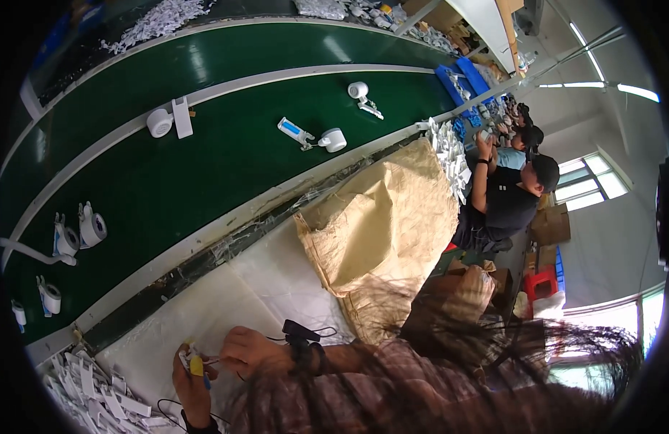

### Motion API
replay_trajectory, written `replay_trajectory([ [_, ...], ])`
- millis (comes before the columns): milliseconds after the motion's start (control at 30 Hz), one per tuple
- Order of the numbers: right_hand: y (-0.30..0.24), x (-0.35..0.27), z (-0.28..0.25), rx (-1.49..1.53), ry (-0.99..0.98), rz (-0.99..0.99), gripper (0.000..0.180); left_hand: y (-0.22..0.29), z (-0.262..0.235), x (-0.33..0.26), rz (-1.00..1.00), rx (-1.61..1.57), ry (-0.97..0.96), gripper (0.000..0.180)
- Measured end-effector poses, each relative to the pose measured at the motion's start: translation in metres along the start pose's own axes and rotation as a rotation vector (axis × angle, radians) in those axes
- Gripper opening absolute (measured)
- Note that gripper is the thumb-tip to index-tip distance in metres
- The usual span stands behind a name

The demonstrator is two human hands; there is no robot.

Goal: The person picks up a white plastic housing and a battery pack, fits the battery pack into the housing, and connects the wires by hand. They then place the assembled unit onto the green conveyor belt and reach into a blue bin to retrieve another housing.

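Note:
My left hand is closed around a small piece with yellow and white parts, whose kind I cannot make out. Close on its right, the fingers of my right hand are pinched together, and a thin reddish line shows between them and the piece. What my right fingers hold is too small to name. Both hands are over the pale, plastic-covered worktop. A black band with a small dark block and a cord sits at my right wrist.
Left of my hands lies a heap of white plastic parts. A tan woven sack covers the worktop's right side. Beyond runs a green conveyor belt carrying several white round-headed devices. People sit along the line at right.

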State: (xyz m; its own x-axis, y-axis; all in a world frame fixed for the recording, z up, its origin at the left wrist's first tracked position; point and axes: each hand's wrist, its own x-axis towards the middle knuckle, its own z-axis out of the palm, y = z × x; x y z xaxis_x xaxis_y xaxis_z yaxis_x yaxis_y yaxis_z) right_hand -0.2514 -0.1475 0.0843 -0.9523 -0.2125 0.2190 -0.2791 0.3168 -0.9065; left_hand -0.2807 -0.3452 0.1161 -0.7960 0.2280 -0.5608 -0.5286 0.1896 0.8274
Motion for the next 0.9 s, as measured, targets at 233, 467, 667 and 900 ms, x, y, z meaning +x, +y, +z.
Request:
replay_trajectory([
  [233, 0.016, 0.014, -0.001, -0.135, 0.202, -0.126, 0.023, -0.011, 0.012, 0.019, -0.078, -0.225, 0.071, 0.029],
  [467, 0.019, 0.016, -0.006, -0.087, 0.191, 0.016, 0.022, -0.010, 0.020, 0.027, -0.062, -0.320, -0.012, 0.028],
  [667, 0.016, 0.019, -0.003, -0.004, 0.176, -0.026, 0.022, -0.031, 0.023, 0.030, 0.032, -0.273, 0.000, 0.028],
  [900, 0.014, 0.022, 0.004, -0.003, 0.201, -0.070, 0.013, -0.023, 0.015, 0.020, -0.095, -0.498, -0.081, 0.030],
])
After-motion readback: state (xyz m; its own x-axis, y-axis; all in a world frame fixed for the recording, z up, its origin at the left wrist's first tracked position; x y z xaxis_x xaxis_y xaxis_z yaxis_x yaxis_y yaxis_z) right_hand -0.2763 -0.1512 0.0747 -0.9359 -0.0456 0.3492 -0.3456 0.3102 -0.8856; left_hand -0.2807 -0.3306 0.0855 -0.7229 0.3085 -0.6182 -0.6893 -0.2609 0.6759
